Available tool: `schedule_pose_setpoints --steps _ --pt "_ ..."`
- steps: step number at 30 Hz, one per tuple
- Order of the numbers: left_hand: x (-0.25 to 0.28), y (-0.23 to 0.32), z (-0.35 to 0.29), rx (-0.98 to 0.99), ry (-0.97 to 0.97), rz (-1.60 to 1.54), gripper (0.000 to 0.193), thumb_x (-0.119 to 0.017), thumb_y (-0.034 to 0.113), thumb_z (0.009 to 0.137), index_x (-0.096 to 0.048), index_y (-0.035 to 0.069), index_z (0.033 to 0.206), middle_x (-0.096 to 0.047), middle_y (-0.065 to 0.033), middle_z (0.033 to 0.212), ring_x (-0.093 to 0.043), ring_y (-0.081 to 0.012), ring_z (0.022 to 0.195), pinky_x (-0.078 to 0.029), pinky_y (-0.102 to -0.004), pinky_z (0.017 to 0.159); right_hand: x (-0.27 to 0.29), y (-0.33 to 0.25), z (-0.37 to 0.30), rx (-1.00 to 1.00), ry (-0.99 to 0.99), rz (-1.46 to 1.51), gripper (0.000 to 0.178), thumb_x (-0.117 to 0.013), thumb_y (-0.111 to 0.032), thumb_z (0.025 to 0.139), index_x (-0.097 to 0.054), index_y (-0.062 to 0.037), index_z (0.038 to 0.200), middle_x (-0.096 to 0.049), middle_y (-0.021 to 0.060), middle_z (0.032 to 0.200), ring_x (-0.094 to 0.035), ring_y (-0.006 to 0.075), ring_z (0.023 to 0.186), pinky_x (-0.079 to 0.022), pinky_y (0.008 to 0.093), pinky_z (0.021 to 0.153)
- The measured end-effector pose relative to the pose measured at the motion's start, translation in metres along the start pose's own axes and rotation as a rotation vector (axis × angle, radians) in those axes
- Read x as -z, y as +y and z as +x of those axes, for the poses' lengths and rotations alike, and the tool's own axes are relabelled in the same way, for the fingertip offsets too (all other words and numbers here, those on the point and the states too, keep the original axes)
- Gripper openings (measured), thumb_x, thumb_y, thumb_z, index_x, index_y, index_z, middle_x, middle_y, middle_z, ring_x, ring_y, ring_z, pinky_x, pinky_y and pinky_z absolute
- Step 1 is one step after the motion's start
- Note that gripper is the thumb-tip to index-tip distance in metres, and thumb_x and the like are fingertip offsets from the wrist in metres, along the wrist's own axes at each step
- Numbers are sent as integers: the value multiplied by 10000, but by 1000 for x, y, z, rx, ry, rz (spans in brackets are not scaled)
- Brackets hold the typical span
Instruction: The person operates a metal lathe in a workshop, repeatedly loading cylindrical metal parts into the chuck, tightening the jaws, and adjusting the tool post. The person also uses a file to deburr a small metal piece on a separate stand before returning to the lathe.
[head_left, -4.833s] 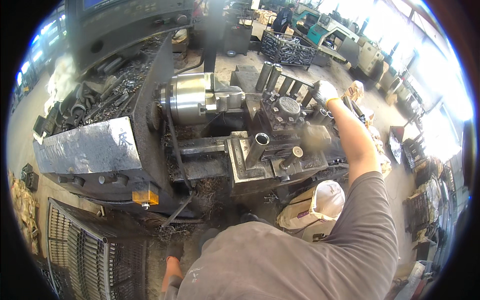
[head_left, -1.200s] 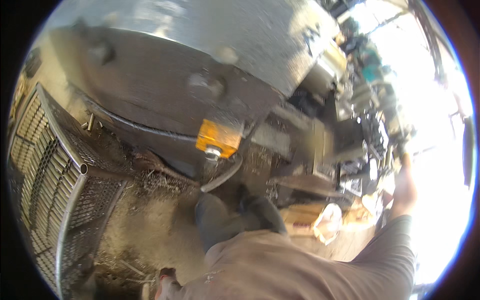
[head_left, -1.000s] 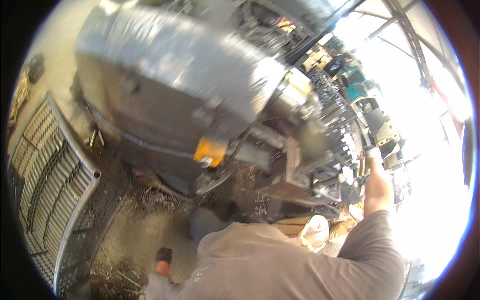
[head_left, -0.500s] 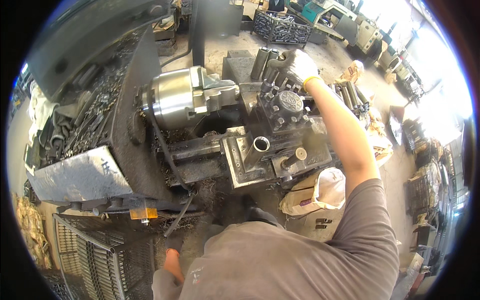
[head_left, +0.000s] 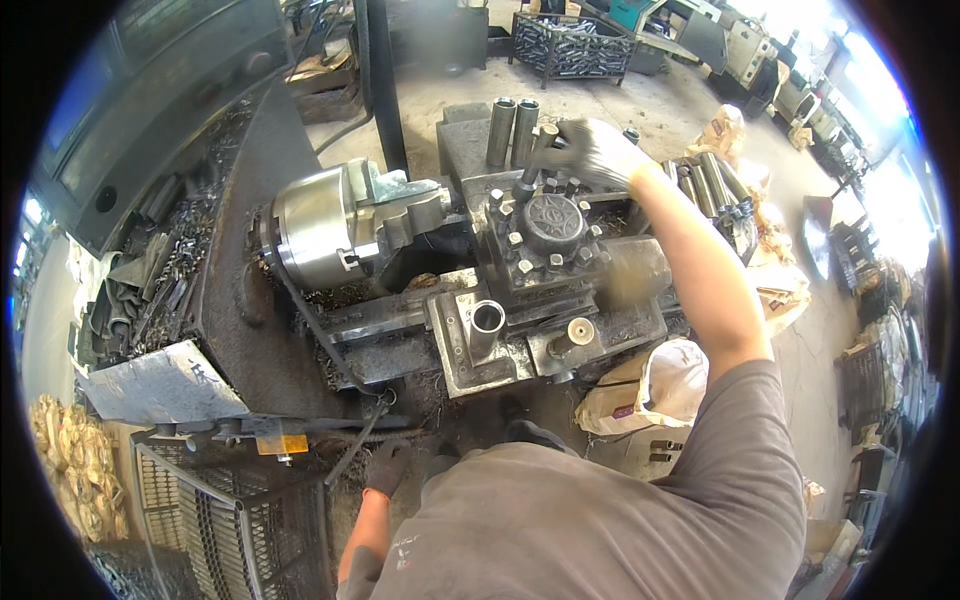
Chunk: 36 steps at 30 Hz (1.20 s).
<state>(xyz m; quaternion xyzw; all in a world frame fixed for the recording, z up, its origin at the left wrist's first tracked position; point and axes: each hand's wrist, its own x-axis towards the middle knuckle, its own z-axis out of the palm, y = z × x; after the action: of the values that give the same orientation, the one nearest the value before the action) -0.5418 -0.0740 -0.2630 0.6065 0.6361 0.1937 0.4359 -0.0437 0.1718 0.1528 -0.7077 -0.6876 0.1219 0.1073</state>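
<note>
My right hand (head_left: 600, 152), in a pale glove with dark fingertips, is closed round a dark upright wrench (head_left: 530, 178). This wrench stands at the far-left corner of a square tool post (head_left: 553, 222) ringed with bolts. Just behind stand two steel tubes (head_left: 513, 132). Low by the machine's front hangs my left hand (head_left: 388, 465), in a dark glove with an orange cuff, close to a slanting metal lever (head_left: 355, 452). Its fingers are too dark to make out. A large shiny lathe chuck (head_left: 312, 228) sits left of the tool post, its jaws pointing right.
An upright tube (head_left: 487, 330) and a round-topped handle (head_left: 574, 337) stand on the near slide. Steel tubes (head_left: 712, 185) lie piled right of the tool post. A white sack (head_left: 640, 395) is on the floor. Lower left stands a mesh crate (head_left: 200, 500); metal chips (head_left: 190, 235) fill the left tray.
My left hand has come into sight by the lever. The right hand stays at the far side of the tool post, where the wrench now shows more. The view has shifted slightly.
</note>
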Motion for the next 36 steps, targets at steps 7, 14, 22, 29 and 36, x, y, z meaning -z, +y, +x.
schedule_pose_setpoints --steps 7,14,22,29,36 --pt "9 -151 -30 -30 -160 395 262 -707 302 912 -793 99 1054 -778 -179 1050 -748 -360 1038 -578 -474 907 -20 64 -69 -371 315 -323 512 -678 -582 920 -831 -97 977 -779 224 1057 -761 377 984 -594 470 893" --pt "-13 -346 -76 -238 -373 962 195 -707 245 883 -809 94 953 -782 -175 1076 -750 -333 1074 -615 -475 872 -23 70 -49 -399 409 -574 437 -582 -425 936 -832 -69 973 -778 227 1065 -749 374 1079 -559 464 981" --pt "-99 -457 -220 298 -408 607 344 -633 323 975 -758 187 1265 -770 -103 1239 -733 -368 1134 -573 -496 985 -14 142 -15 -430 354 -958 359 -579 -354 971 -824 -98 1030 -783 174 1085 -755 346 1041 -579 429 911" --pt "-36 -383 -224 392 -494 625 297 -631 323 978 -774 161 1182 -774 -124 1183 -739 -357 1082 -574 -473 945 8 24 -35 -393 59 -536 485 -716 -507 899 -822 -53 1029 -787 214 992 -761 328 920 -585 447 860" --pt "-2 -230 -71 489 -80 88 274 -629 322 981 -790 134 1099 -778 -145 1128 -745 -347 1030 -576 -449 905 -17 -57 24 -38 296 -331 503 -705 -535 896 -750 -35 917 -768 145 760 -750 277 687 -578 403 668"
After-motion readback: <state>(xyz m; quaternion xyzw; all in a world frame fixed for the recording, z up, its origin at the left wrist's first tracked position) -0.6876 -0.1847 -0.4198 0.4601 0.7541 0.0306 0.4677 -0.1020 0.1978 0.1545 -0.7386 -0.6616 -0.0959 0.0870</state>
